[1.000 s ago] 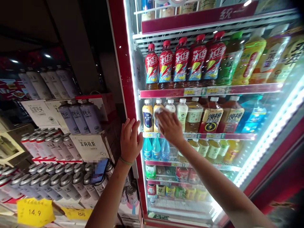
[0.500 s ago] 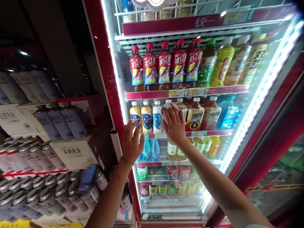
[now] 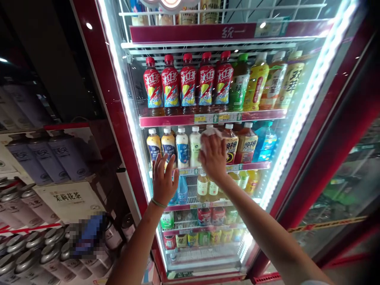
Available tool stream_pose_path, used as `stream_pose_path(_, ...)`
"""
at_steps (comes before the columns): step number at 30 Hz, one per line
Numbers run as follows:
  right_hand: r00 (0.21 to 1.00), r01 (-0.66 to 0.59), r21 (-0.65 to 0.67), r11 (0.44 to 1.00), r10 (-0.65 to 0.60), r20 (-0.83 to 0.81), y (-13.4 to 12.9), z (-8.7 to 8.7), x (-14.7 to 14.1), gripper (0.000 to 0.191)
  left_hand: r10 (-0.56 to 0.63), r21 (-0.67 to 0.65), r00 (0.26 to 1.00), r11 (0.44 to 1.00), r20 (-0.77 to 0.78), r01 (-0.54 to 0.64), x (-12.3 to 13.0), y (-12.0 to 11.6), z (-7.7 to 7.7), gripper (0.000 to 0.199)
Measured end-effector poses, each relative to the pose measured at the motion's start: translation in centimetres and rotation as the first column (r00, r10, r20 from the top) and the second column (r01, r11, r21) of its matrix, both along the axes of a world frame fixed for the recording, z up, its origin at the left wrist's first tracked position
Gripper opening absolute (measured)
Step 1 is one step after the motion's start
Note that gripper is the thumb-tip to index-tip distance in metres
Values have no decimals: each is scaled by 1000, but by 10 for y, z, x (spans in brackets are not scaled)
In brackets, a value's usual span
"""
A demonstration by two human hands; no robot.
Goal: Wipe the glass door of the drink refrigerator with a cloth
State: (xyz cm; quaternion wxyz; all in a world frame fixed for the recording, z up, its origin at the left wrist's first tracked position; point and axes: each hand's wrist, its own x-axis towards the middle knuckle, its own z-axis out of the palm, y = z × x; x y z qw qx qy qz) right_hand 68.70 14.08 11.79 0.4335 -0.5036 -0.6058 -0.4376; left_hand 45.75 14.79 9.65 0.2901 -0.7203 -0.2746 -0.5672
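Observation:
My right hand [image 3: 213, 157] lies spread over a white cloth [image 3: 212, 136], pressing it to the glass door [image 3: 208, 261] of a lit drinks cooler. Part of the cloth shows above and beside the fingers; its edges are blurred. Behind the glass, a pale green bottle [image 3: 195, 147] stands just left of that hand, and a brown-labelled bottle [image 3: 247, 144] is to its right. My left hand [image 3: 164, 183] holds nothing; its fingers are apart, up at the glass in front of the yellow-and-blue bottles [image 3: 153, 144]. Whether its fingertips touch the glass I cannot tell.
Red-capped tea bottles [image 3: 188, 85] fill much of the shelf above. The cooler's red frame [image 3: 97, 79] runs down the left side. Beyond it stand stacked purple bottles [image 3: 69, 156] and silver-topped cans [image 3: 59, 257]. Another glass-fronted unit [image 3: 350, 190] is at the right.
The view has turned right, so the cooler sits further left. Against the bottles behind, my right hand and the cloth have shifted slightly right; my left hand also sits a little further right.

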Motion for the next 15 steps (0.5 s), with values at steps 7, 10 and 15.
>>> stream_pose_path(7,954,-77,-118,990,107,280,-18,-69,28,56,24,-9,998,1000,52,-24,21,5,-9,66)
stream_pose_path(10,987,-22,-79,997,34,154,-27,-85,94,52,-13,-14,999,1000,35,13,39,5,-12,66)
stream_pose_path(15,998,68,-52,996,-68,-8,-30,-88,182,60,-70,-49,998,996,8,70,90,-3,-23,60)
